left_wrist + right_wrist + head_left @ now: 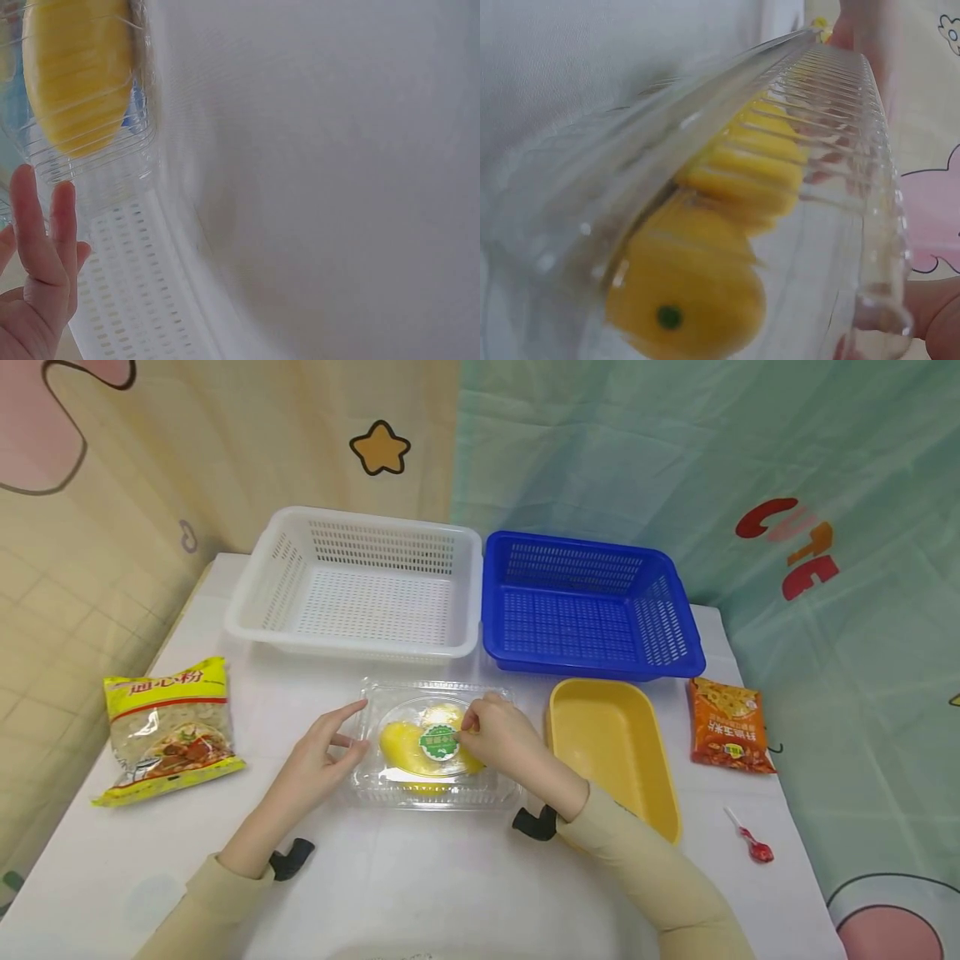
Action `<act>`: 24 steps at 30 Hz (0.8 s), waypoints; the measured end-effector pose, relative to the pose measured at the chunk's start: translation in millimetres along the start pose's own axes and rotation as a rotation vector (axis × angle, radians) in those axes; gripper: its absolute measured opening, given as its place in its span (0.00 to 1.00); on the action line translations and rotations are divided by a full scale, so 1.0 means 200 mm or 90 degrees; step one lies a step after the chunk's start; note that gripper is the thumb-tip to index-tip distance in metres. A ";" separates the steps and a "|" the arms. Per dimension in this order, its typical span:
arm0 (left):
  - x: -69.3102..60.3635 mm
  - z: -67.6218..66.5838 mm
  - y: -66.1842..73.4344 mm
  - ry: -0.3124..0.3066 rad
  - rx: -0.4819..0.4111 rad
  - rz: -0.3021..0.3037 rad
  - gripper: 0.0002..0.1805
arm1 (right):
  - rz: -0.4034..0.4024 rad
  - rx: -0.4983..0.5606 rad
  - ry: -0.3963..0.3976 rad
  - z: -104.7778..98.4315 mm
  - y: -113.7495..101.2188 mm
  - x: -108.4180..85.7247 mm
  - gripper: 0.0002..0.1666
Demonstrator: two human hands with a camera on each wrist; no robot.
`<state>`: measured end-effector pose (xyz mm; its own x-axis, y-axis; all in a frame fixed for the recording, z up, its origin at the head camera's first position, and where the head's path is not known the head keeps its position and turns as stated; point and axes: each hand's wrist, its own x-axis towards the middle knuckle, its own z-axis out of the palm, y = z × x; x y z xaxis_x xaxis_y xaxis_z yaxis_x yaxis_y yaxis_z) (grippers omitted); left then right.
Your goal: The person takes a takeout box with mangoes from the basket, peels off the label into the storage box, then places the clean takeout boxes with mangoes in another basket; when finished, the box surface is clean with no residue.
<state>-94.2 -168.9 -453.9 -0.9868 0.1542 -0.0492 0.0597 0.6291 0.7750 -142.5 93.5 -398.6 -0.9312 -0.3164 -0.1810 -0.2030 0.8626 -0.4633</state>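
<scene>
A clear plastic clamshell box (438,797) lies on the table with yellow fruits (405,747) inside and a round green sticker (438,742) on its lid. My right hand (504,735) is over the lid's right part, its bent thumb and finger pinching at the sticker's right edge. The left hand (318,760) is beside the box's left end, fingers spread and fairly straight, fingertips at the rim. In the left wrist view, that hand (41,277) is near the box's ribbed wall. Close up in the right wrist view, one fruit (697,292) shows a green spot.
Behind the box stand a white basket (360,647) and a blue basket (592,667). A yellow tray (611,743) sits under the right forearm. At the left lies a pasta bag (171,727); at the right, an orange snack packet (729,727) and a red lollipop (757,850).
</scene>
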 end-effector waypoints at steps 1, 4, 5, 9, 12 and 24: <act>0.00 0.00 0.00 0.000 0.000 0.000 0.33 | 0.001 0.003 -0.001 0.00 0.00 0.00 0.09; 0.00 0.00 0.00 -0.001 0.001 0.001 0.33 | 0.001 0.007 0.000 0.00 -0.01 0.00 0.09; 0.00 0.00 0.00 0.000 0.002 0.003 0.33 | 0.001 0.008 0.000 0.00 -0.01 0.00 0.09; 0.00 0.00 0.00 0.000 0.002 0.010 0.33 | 0.003 0.003 -0.008 0.01 -0.02 -0.01 0.11; 0.00 0.00 0.00 -0.002 0.001 0.009 0.33 | -0.001 -0.004 -0.014 0.00 -0.02 -0.01 0.10; 0.00 0.00 0.00 -0.002 0.007 0.003 0.34 | -0.039 -0.023 0.030 0.01 -0.03 -0.03 0.04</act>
<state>-93.2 -167.9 -454.0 -0.9860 0.1596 -0.0484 0.0653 0.6363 0.7686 -135.3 90.0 -396.0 -0.9300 -0.3502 -0.1119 -0.2694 0.8562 -0.4408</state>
